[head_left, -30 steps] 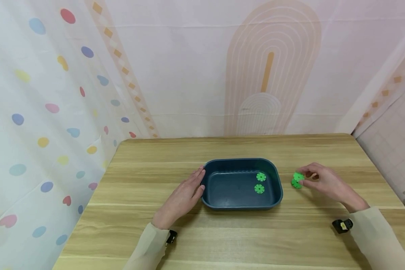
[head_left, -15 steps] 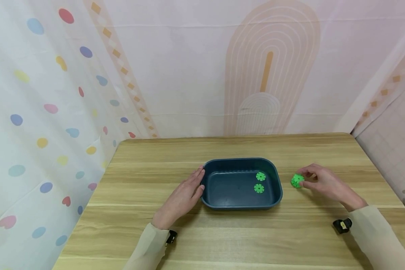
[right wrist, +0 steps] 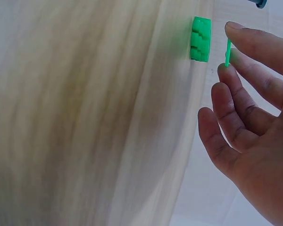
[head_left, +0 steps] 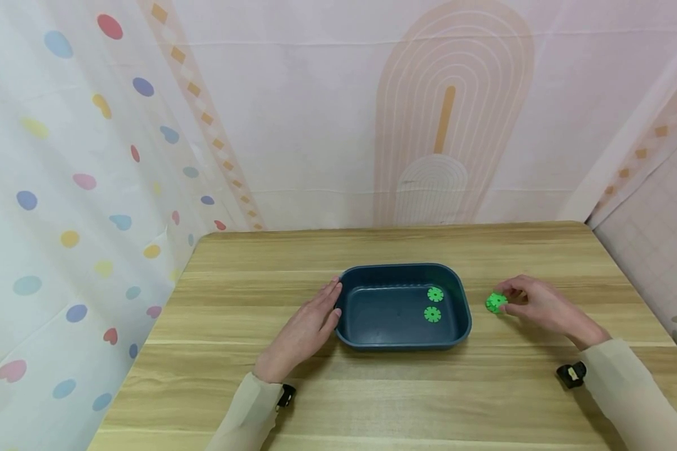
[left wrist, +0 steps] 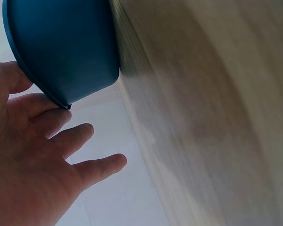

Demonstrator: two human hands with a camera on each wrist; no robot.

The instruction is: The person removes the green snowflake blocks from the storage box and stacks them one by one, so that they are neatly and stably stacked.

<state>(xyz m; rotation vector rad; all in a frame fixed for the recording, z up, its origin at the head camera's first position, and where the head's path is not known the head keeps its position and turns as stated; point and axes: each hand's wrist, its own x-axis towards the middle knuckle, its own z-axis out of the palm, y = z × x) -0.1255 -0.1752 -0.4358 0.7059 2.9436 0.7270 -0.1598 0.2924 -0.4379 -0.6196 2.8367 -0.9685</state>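
Note:
A dark blue tub (head_left: 403,346) stands on the wooden table. Two green notched discs, one disc (head_left: 435,294) behind the other disc (head_left: 432,314), lie flat in its right part. My left hand (head_left: 301,333) touches the tub's left end, its fingers mostly straight against the rim (left wrist: 35,82). To the tub's right, my right hand (head_left: 544,305) pinches a thin green disc (right wrist: 228,52) by its edges between thumb and fingers. Right below that disc sits a small stack of green discs (right wrist: 201,40); the right wrist view shows a gap between them.
The wooden table (head_left: 395,401) reaches back to a patterned curtain (head_left: 316,125). Polka-dot cloth (head_left: 90,269) hangs along the left side. A small black device (head_left: 572,374) is worn at the right wrist, another black device (head_left: 286,396) at the left.
My right hand has come down slightly, bringing the pinched disc closer over the stack. The left hand and the tub have stayed in place.

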